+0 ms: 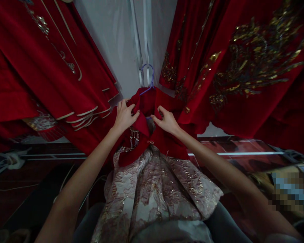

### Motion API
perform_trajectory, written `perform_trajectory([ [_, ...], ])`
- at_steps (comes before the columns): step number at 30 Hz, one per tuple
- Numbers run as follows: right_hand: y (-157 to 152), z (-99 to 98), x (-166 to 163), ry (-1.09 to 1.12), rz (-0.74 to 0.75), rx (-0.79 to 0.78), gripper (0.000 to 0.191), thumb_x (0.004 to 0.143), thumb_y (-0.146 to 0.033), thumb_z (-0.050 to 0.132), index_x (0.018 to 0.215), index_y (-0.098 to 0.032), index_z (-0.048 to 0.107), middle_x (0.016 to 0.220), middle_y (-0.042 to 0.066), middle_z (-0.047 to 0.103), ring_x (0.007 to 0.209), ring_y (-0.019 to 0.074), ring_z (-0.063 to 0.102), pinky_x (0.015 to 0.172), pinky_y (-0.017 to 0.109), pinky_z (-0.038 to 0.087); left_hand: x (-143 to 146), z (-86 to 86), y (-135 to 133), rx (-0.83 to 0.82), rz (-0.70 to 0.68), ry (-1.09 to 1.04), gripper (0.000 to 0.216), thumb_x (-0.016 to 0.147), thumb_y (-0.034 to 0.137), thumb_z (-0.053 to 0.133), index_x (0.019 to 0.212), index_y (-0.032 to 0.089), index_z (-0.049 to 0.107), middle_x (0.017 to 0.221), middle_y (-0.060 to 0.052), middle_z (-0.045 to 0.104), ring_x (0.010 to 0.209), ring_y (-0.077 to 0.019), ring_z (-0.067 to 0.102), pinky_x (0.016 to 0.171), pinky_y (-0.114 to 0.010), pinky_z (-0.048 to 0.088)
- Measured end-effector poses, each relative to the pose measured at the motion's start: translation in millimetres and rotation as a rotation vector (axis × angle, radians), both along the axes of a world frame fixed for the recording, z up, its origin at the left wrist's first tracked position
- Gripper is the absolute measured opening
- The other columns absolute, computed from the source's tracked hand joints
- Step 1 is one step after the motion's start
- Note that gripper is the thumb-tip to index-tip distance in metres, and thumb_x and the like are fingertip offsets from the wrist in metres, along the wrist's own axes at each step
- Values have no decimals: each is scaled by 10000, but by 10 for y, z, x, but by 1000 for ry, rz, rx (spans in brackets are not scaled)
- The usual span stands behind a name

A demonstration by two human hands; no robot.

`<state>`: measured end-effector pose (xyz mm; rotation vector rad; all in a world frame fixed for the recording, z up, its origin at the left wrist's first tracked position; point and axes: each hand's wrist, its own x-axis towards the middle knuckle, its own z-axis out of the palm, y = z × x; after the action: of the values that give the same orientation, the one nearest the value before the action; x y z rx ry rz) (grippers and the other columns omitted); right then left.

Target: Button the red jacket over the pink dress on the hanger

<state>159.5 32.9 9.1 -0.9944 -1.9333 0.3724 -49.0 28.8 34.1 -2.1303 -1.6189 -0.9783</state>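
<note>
A small dress with a red velvet top (164, 140) and a pale brocade skirt (152, 189) hangs in front of me on a purple hanger (149, 79). My left hand (123, 116) grips the left side of the red collar, fingers closed on the fabric. My right hand (167, 120) pinches the right side of the collar. A beaded ornament (134, 136) dangles from the red top just below my left hand. The skirt spreads down over my lap.
Large red garments with gold embroidery hang on the left (40, 67) and right (243, 60). A white sheer garment (126, 40) hangs behind the dress. A dark red floor with a white strip (243, 153) lies below. White cloth (7, 162) lies at the far left.
</note>
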Motion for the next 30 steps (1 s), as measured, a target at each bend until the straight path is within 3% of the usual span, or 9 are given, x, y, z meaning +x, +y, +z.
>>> perform_trajectory([
  [3, -10, -41, 157, 128, -69, -24, 284, 824, -474, 508, 818, -226, 370, 647, -43, 412, 535, 106, 372, 537, 234, 307, 47, -60, -123, 96, 86, -166, 237, 829, 368, 526, 948, 171, 585, 1175, -140, 521, 1122, -296, 473, 972, -435, 367],
  [5, -12, -68, 180, 162, -42, -30, 287, 841, -487, 481, 798, -223, 378, 661, -35, 407, 571, 109, 386, 549, 227, 315, 126, -126, -180, 71, 87, -262, 224, 850, 344, 494, 995, 181, 543, 1041, -117, 582, 988, -255, 553, 902, -401, 415],
  [10, 3, -113, 13, 143, 232, -52, 287, 825, -465, 520, 754, -213, 404, 681, -37, 400, 610, 102, 393, 568, 213, 342, 450, -255, -175, -132, -136, -147, 251, 783, 153, 498, 1032, 177, 517, 952, -112, 622, 876, -238, 609, 817, -361, 447],
  [13, -16, -155, -58, 211, 226, -85, 268, 833, -462, 507, 776, -217, 414, 694, -37, 423, 627, 106, 419, 597, 218, 376, 549, -318, -147, -207, -254, -115, 270, 736, 96, 498, 990, 182, 527, 921, -108, 626, 860, -234, 618, 794, -353, 463],
  [16, -39, -216, -46, 282, 173, -151, 271, 818, -479, 524, 802, -225, 430, 707, -33, 453, 645, 113, 457, 618, 227, 410, 532, -427, -160, -228, -343, -322, 252, 746, 163, 540, 990, 213, 501, 926, -65, 624, 832, -184, 617, 767, -315, 491],
  [20, -27, -314, -7, 462, 373, -286, 300, 722, -384, 659, 901, -237, 468, 837, -8, 552, 787, 130, 563, 739, 256, 479, 514, -633, -199, -202, -349, -728, 346, 756, 194, 551, 1083, 219, 441, 983, -64, 622, 882, -146, 632, 797, -285, 507],
  [23, -26, -373, 9, 526, 473, -326, 308, 722, -311, 664, 983, -239, 515, 924, 16, 601, 857, 134, 594, 828, 289, 487, 543, -734, -224, -191, -296, -937, 271, 756, 239, 571, 999, 211, 456, 963, -66, 633, 889, -154, 649, 804, -299, 519],
  [26, -63, -391, 27, 520, 419, -302, 246, 767, -337, 635, 972, -234, 546, 948, 30, 623, 886, 139, 604, 841, 301, 496, 565, -732, -274, -250, -325, -934, 151, 759, 251, 573, 886, 208, 503, 932, -56, 657, 883, -163, 662, 815, -309, 527],
  [30, -127, -350, 48, 509, 379, -267, 231, 785, -360, 633, 954, -225, 553, 977, 36, 634, 900, 140, 615, 820, 292, 517, 564, -621, -391, -254, -353, -867, 121, 780, 257, 569, 893, 216, 557, 922, -47, 689, 885, -174, 674, 826, -319, 539],
])
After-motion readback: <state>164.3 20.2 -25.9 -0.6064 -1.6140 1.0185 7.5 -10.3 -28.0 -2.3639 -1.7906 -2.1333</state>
